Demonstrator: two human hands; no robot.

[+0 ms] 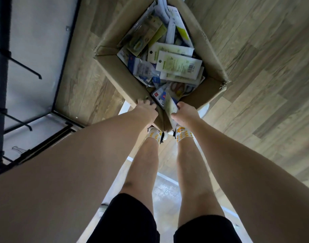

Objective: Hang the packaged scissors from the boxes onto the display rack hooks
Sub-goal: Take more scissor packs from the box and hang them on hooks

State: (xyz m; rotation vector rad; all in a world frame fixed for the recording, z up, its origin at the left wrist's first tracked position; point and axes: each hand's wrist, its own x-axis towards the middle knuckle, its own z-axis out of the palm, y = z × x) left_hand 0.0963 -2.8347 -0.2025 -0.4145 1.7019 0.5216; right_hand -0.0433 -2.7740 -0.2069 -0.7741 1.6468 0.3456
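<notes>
Wood-plank floor [255,71] under open cardboard box [202,41] heaped with packaged scissors [179,65]. Left hand [146,111] curled over near box edge. Right hand [185,113] gripping one pale package [171,107] at box corner. Display rack hooks [27,71] far left, bare.

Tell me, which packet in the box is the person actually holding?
The pale green packet at the box's near corner; the right hand grips it, while the other packets lie loose.
</notes>
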